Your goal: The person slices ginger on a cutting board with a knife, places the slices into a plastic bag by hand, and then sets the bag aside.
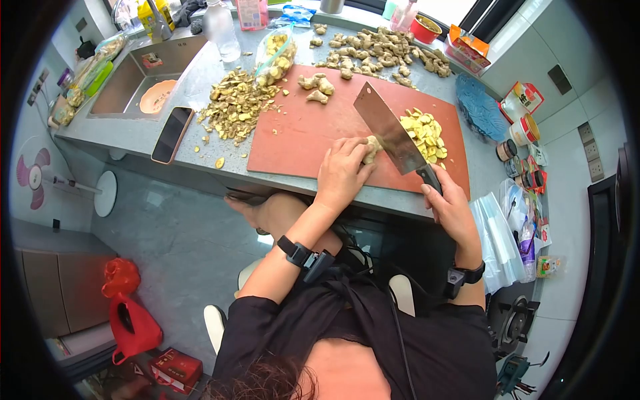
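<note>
My left hand (343, 172) presses a piece of ginger (373, 149) against the red-brown cutting board (293, 123), fingers curled over it. In my right hand (448, 200) is the black handle of a broad cleaver (392, 130), its blade tilted just right of that ginger. Sliced yellow ginger (425, 135) lies piled on the board beyond the blade. Several whole ginger pieces (316, 87) rest near the board's far edge. Left of the board spreads a heap of ginger trimmings (233, 103), partly over its edge.
A phone (173, 135) lies by the counter's front edge, with a sink (123, 90) behind it. At the back are a bag of ginger slices (276, 57), a water bottle (221, 32) and much unsliced ginger (380, 50). Jars (510, 150) and plastic bags (495, 240) line the right side.
</note>
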The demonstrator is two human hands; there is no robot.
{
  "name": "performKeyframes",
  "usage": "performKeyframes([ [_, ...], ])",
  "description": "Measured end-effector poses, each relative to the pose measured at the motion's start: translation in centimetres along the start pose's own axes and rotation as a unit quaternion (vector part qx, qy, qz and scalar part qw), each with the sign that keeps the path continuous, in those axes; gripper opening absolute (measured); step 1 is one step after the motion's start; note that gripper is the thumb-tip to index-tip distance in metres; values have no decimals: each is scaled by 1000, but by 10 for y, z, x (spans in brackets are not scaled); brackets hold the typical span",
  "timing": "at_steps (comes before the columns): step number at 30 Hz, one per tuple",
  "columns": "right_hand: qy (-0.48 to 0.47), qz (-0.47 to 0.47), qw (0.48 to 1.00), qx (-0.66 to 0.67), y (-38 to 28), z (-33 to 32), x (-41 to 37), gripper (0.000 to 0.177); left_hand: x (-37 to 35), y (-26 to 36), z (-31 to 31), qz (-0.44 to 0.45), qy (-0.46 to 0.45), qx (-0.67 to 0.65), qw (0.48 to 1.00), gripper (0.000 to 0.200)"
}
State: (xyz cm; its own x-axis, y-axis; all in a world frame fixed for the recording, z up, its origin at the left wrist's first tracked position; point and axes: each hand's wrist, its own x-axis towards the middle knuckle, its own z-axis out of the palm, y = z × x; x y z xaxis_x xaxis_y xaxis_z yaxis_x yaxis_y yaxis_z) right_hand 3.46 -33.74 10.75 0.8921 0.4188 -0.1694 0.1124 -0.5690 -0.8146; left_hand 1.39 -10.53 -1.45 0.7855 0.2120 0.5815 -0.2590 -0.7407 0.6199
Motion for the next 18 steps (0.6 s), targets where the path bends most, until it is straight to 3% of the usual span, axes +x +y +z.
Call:
performKeyframes([
  [5,5,-30,991,-132,-13,0,0,42,1,1,-1,1,0,-2,1000,36],
  [9,2,8,986,-165,-20,6,0,39,2,1,-1,7,6,-2,1000,36],
  [11,14,-46,978,-204,-13,12,1,37,2,2,-1,6,8,-3,1000,36],
  [18,20,-43,970,-237,-15,22,4,34,3,3,-2,14,11,-1,1000,38],
])
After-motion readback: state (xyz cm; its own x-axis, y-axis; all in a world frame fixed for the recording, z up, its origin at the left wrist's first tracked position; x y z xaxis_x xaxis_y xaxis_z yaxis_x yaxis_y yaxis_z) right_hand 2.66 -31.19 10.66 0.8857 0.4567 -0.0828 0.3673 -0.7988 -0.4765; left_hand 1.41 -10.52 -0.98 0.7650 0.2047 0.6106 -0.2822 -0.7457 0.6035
